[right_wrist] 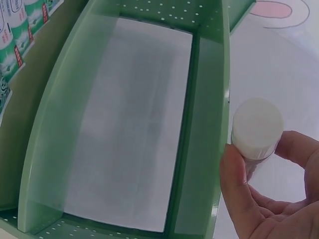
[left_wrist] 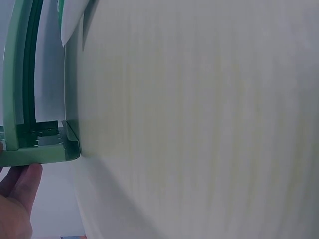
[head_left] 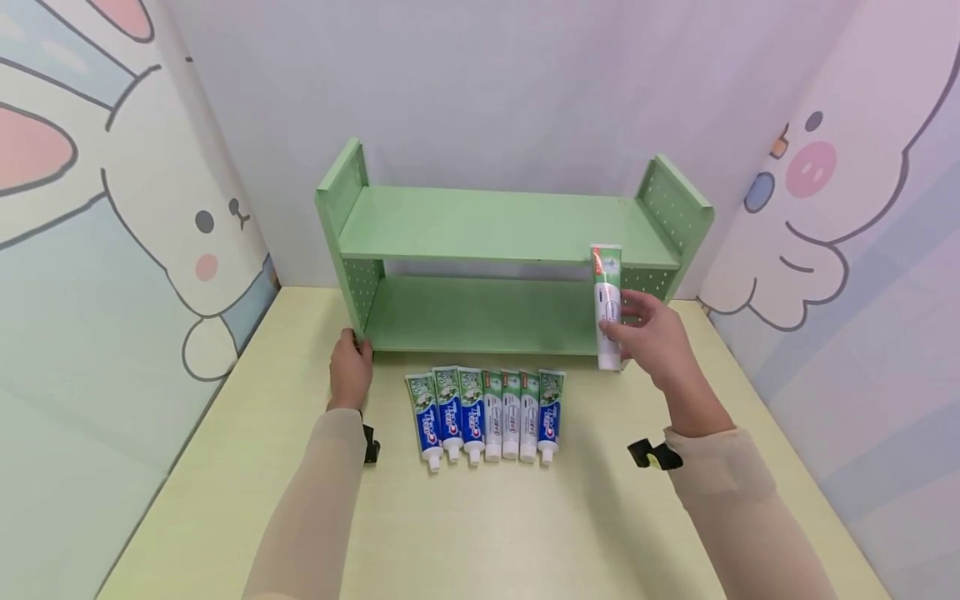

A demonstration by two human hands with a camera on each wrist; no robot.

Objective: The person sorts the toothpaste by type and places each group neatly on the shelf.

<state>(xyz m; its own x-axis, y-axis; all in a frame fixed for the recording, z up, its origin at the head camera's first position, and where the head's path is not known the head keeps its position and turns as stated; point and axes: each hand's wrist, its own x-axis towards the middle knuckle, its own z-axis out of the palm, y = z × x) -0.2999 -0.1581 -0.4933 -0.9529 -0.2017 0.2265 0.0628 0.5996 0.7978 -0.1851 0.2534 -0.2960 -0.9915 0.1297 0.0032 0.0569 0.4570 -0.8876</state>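
Observation:
My right hand (head_left: 651,333) pinches a green-and-white toothpaste tube (head_left: 608,292) between thumb and fingers. The tube stands upright, cap down, in front of the right end of the green two-tier shelf (head_left: 487,225). Seen from the right wrist, its round white cap (right_wrist: 257,128) faces the camera beside the upper board's front edge. Thumb and fingers of my left hand (head_left: 349,372) grip the lower front edge of the shelf's left side panel (left_wrist: 42,155). On the table lies a row of toothpaste tubes (head_left: 511,414), three green-and-white ones among several blue-and-green ones, caps toward me.
The shelf stands on a pale yellow table (head_left: 480,533) against a plain back wall (head_left: 495,92). Walls with cartoon animals close in the left (head_left: 172,208) and right (head_left: 817,208) sides. Raised perforated panels bound both shelf ends.

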